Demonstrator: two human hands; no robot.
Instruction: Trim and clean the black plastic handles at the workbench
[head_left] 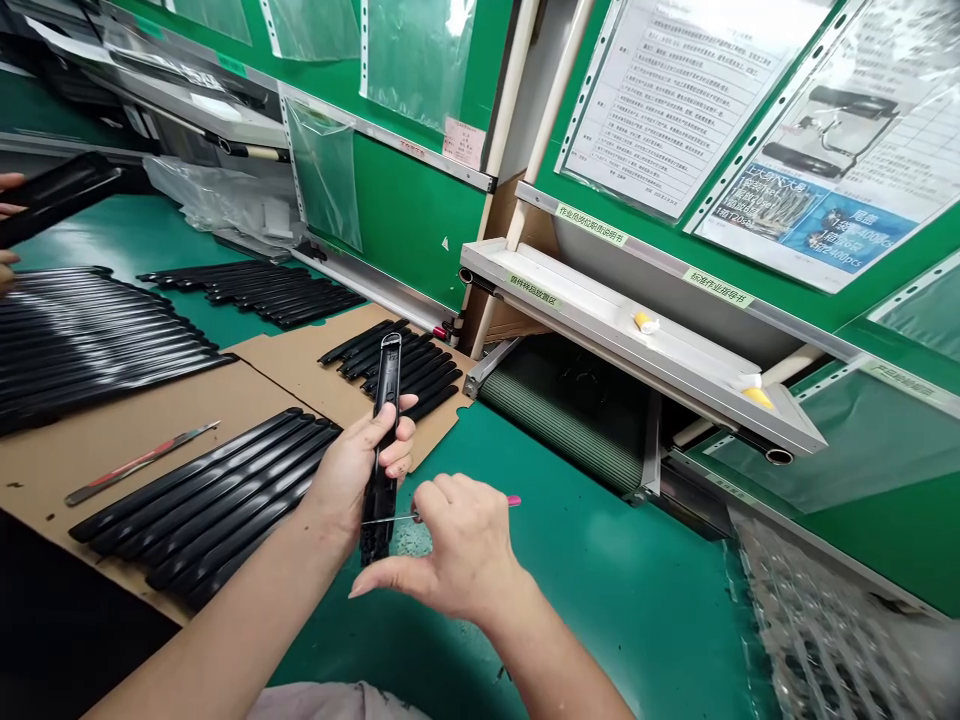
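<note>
We work at a green surface, partly covered by a cardboard sheet bearing rows of glossy black strips. Beyond stand green panels with printed papers in clear sleeves. At three o'clock from our left hand, a ribbed conveyor belt sits under a shelf; at nine o'clock lies a slim red-and-grey tool. At ten o'clock, another person's hand holds a dark part.

The black piece is long and narrow, with a recessed face and a rounded, looped tip pointing to twelve o'clock. Our left hand is wrapped around its middle, thumb across the front. Our right hand, apart at four o'clock, grips a pink-ended tool, whose thin metal shaft crosses the piece's lower part; we cannot tell whether they touch.
</note>
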